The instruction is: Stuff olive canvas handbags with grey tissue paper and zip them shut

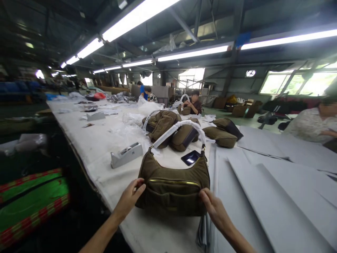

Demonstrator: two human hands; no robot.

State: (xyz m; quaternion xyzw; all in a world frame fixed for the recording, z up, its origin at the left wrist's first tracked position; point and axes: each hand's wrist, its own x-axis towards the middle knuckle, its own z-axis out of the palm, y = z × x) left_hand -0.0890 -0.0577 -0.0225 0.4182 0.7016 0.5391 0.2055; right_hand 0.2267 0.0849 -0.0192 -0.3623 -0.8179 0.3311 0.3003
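Observation:
An olive-green handbag (172, 196) with a yellow zipper across its front stands at the near side of the table. Its strap (179, 127), wrapped in white material, arches up over the bag. My left hand (133, 193) is closed on the bag's left side, thumb toward the front. At the opposite side, my right hand (212, 203) pinches the bag's right edge. Just behind the bag lies a dark phone-like device (191, 158). A grey tape dispenser (127, 154) sits to the left, apart from my left hand.
More olive bags (164, 124) are heaped behind, and others (222, 133) lie to the right. Large pale sheets (284, 196) cover the right side of the white table (97, 161). Clear plastic (123, 135) lies behind the dispenser. A co-worker (195, 103) handles a bag across the table.

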